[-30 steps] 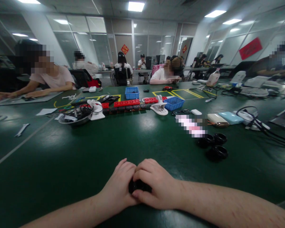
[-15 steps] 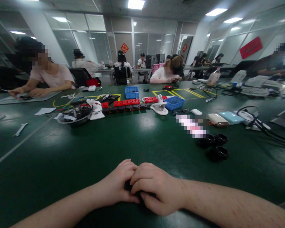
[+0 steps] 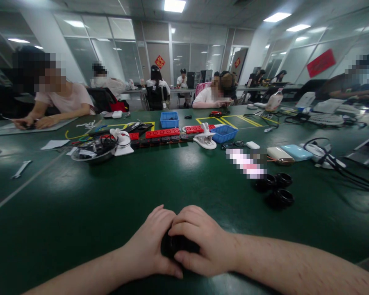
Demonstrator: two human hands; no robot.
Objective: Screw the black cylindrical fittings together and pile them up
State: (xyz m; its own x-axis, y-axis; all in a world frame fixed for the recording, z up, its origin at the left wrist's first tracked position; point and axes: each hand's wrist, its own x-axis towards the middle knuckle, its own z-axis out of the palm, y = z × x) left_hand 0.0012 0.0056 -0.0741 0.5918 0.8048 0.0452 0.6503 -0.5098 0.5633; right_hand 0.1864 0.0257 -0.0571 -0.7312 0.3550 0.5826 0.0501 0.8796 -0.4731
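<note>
My left hand and my right hand meet near the front edge of the green table. Both are closed together around a small black round part that shows between the fingers and thumbs. Most of this part is hidden by the fingers. Three black rings lie on the table to the right and farther away from my hands.
A row of red and black power strips, two blue bins, white clamps, a bowl of cables, power banks and black cords lie farther back. Other people sit at the far side and left.
My hands have shifted slightly around the black part, the fingers regripping it; they stay in the same spot on the table. The view has drifted a little.
</note>
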